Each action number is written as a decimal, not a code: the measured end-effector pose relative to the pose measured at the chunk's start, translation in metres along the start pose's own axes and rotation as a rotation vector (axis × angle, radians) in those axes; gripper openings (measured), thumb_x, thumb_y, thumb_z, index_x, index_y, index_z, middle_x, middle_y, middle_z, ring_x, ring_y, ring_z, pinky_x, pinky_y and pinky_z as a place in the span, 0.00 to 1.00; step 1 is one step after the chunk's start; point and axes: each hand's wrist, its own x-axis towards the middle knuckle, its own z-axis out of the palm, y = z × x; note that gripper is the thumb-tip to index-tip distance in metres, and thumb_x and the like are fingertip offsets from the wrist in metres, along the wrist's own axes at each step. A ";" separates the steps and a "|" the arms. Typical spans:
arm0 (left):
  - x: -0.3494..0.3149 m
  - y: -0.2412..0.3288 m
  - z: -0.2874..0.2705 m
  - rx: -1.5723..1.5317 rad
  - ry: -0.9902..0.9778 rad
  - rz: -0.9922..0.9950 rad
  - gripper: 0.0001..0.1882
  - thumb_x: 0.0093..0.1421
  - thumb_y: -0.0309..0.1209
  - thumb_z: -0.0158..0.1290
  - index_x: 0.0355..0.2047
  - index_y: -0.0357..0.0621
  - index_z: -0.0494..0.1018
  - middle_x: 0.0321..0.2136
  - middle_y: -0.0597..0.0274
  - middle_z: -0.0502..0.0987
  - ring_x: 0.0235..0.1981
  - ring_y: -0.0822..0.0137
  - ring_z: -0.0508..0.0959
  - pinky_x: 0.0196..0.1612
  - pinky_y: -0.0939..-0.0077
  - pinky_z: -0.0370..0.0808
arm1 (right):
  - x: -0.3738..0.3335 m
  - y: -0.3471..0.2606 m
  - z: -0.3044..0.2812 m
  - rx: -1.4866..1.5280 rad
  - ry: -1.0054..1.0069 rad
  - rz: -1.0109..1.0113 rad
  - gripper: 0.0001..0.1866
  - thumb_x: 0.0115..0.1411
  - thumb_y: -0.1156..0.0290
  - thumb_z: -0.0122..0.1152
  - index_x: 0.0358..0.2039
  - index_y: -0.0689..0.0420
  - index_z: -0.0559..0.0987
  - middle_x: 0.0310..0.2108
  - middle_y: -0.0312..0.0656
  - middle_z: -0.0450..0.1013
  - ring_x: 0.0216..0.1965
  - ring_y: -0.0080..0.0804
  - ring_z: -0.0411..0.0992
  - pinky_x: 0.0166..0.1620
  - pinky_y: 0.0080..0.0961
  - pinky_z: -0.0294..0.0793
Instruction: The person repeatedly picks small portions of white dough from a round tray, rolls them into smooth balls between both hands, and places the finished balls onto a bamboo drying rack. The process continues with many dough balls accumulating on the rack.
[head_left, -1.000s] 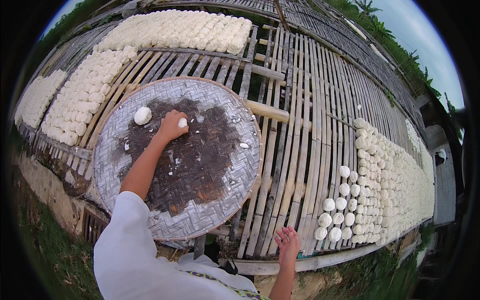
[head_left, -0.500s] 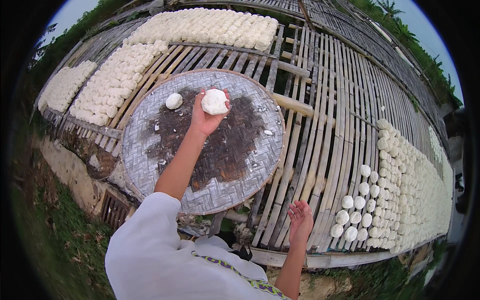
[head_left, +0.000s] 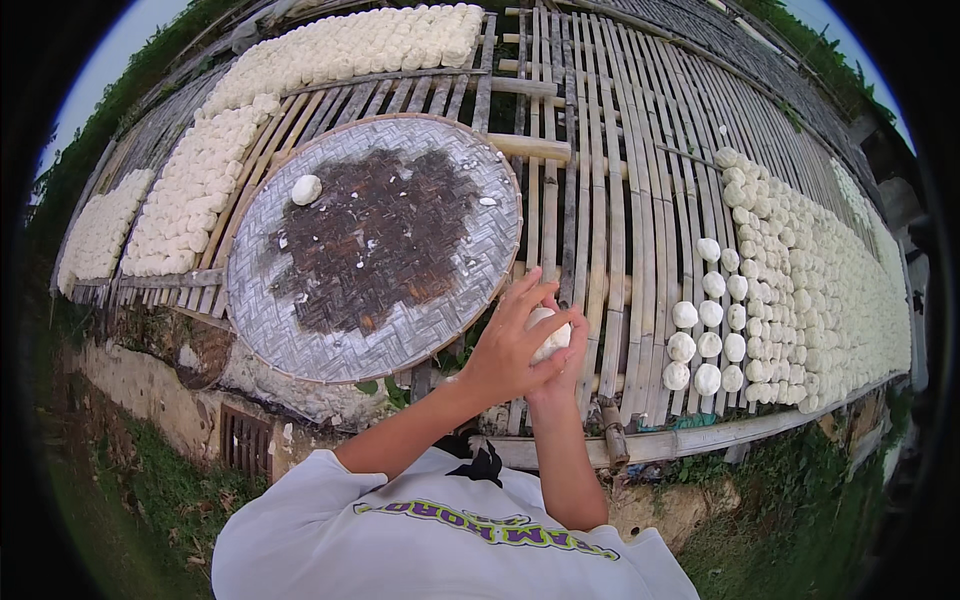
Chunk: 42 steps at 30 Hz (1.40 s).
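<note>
A white dough-like ball (head_left: 552, 338) is cupped between my two hands, in front of me past the right edge of the round woven tray (head_left: 400, 362). My left hand (head_left: 508, 345) curves over its left side, fingers closed round it. From the right and below, my right hand (head_left: 562, 375) wraps it, and the fingers of both hands overlap around the ball. A single white ball (head_left: 306, 190) sits on the tray's upper left part. Dark wet-looking stain and white crumbs mark the middle of the tray.
Slatted bamboo racks (head_left: 610, 200) spread ahead and to the right. Several loose white balls (head_left: 708, 345) lie in short rows beside a dense block of them (head_left: 820, 310). More packed rows (head_left: 185, 200) stand at the left and far side. A bamboo rail (head_left: 680, 440) edges the rack near me.
My left hand has brought the white ball from above the tray toward me and right. My right hand has come up to it, and both now hold it. The view has shifted.
</note>
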 end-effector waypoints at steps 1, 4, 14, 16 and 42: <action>-0.002 0.006 0.008 -0.020 0.074 -0.008 0.24 0.61 0.39 0.61 0.55 0.42 0.76 0.60 0.47 0.70 0.68 0.45 0.66 0.70 0.51 0.62 | -0.005 -0.009 -0.005 -0.127 0.207 -0.025 0.33 0.72 0.43 0.39 0.61 0.58 0.72 0.60 0.51 0.71 0.63 0.48 0.69 0.63 0.49 0.70; 0.000 0.021 0.036 -0.471 0.219 -0.286 0.25 0.69 0.41 0.51 0.61 0.41 0.70 0.63 0.49 0.69 0.68 0.49 0.66 0.68 0.54 0.65 | -0.023 -0.026 -0.014 -0.194 0.251 -0.263 0.30 0.74 0.51 0.40 0.64 0.62 0.70 0.58 0.49 0.72 0.60 0.44 0.71 0.62 0.42 0.72; 0.061 0.058 0.128 -1.312 0.185 -0.759 0.22 0.78 0.37 0.35 0.65 0.41 0.65 0.67 0.58 0.65 0.65 0.63 0.68 0.67 0.65 0.67 | -0.016 -0.118 -0.035 -0.882 0.217 -0.579 0.22 0.76 0.63 0.47 0.62 0.65 0.72 0.61 0.48 0.70 0.56 0.35 0.73 0.59 0.32 0.73; 0.070 0.071 0.149 -1.237 0.286 -0.837 0.22 0.78 0.38 0.36 0.65 0.41 0.65 0.67 0.57 0.66 0.63 0.63 0.69 0.66 0.65 0.67 | -0.017 -0.128 -0.043 -0.548 0.251 -0.640 0.23 0.76 0.62 0.48 0.63 0.65 0.70 0.61 0.49 0.70 0.57 0.35 0.72 0.57 0.30 0.74; 0.141 0.122 0.320 -1.322 0.374 -1.067 0.31 0.75 0.55 0.32 0.58 0.43 0.69 0.55 0.55 0.76 0.58 0.57 0.77 0.62 0.59 0.74 | -0.020 -0.316 -0.124 -0.219 0.100 -0.354 0.34 0.75 0.49 0.44 0.68 0.64 0.63 0.61 0.52 0.71 0.60 0.39 0.72 0.64 0.38 0.71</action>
